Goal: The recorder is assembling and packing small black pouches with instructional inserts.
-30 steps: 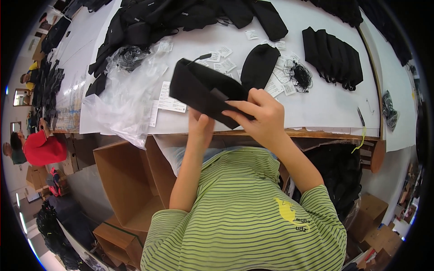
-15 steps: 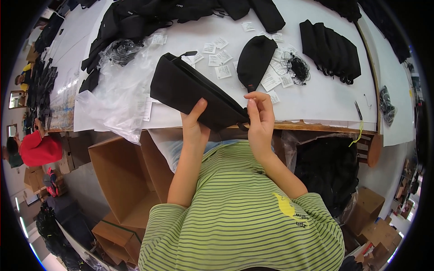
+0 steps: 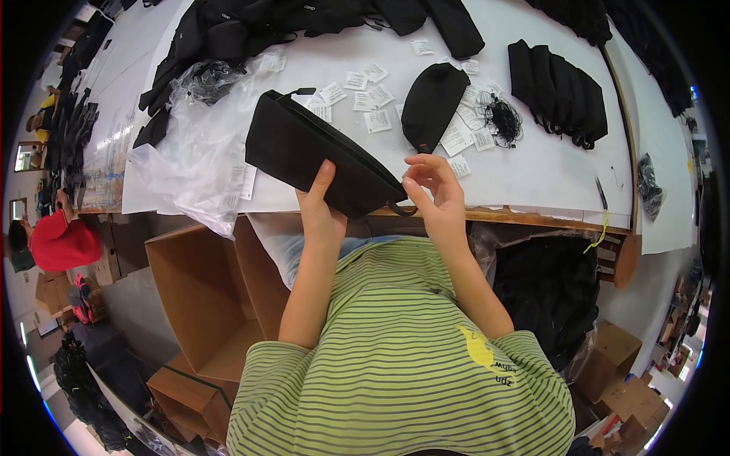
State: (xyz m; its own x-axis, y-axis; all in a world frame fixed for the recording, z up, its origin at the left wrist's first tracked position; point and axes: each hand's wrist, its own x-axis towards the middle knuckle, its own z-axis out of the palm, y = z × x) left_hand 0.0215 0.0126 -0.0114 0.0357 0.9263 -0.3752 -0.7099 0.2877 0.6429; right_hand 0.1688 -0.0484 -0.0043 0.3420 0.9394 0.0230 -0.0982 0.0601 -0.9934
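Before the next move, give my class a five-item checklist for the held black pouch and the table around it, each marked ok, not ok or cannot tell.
1. Left hand gripping the held pouch: ok.
2. Right hand touching the pouch's end: cannot tell; it is close.
3. Pouch's inside checked: cannot tell, hidden.
4. White printed squares gathered neatly: not ok, scattered.
5. Second black pouch resting on the table: ok.

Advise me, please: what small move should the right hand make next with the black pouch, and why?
Probably the right hand should pinch the corner of the black pouch near the small loop, to steady it. The hand is already at that end, though contact is hard to tell, while the left hand grips the pouch only along its lower side.
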